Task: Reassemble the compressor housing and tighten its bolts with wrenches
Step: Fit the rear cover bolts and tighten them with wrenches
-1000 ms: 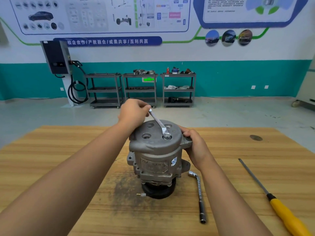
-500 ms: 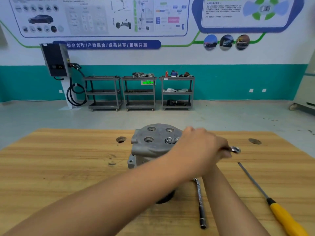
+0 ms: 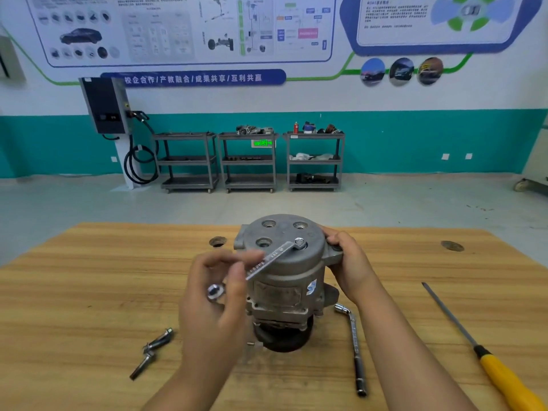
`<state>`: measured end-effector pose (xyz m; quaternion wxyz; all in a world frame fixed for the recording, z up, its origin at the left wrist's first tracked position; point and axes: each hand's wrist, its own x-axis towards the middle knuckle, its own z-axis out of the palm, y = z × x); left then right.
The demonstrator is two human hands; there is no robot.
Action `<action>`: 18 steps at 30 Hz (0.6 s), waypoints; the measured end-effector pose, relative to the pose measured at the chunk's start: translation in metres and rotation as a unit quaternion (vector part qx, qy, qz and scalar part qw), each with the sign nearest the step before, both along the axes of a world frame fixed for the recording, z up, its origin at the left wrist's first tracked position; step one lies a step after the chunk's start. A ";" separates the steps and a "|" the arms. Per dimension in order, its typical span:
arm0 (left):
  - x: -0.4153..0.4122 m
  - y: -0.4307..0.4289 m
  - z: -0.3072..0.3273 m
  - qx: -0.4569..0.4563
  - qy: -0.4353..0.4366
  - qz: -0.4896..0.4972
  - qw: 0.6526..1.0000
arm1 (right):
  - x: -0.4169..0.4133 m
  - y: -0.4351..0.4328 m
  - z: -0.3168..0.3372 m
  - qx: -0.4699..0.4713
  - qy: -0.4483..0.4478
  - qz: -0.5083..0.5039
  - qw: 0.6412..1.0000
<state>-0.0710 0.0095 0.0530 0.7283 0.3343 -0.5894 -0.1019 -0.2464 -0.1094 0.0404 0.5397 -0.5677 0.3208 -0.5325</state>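
A grey metal compressor housing (image 3: 284, 271) stands upright on its black pulley in the middle of the wooden table (image 3: 89, 292). A flat silver wrench (image 3: 272, 258) sits with its far end on a bolt (image 3: 299, 242) in the housing's top face. My left hand (image 3: 216, 301) pinches the wrench's near part, in front and left of the housing. My right hand (image 3: 350, 268) grips the housing's right mounting ear. Three other holes in the top face show no bolt heads.
Two loose bolts (image 3: 151, 351) lie on the table at the front left. An L-shaped socket wrench (image 3: 354, 348) lies right of the housing. A yellow-handled screwdriver (image 3: 486, 357) lies further right. Two round holes (image 3: 218, 241) pierce the tabletop. Shelf carts stand by the far wall.
My left hand has swung the wrench from the far right round to the front left, pivoting on the same bolt. The loose bolts have come into view. My right hand stays on the housing.
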 end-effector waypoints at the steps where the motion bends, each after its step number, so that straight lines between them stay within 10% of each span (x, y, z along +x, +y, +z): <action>1: 0.007 -0.004 0.000 0.025 0.021 0.027 0.999 | 0.000 0.001 0.001 -0.006 -0.006 0.003 1.000; 9: 0.039 -0.071 0.034 0.276 0.031 0.075 0.958 | 0.001 0.004 0.002 0.006 -0.020 -0.011 1.000; 18: 0.003 -0.140 0.085 0.380 -0.200 0.086 0.899 | 0.000 0.006 0.001 -0.002 0.004 -0.025 1.000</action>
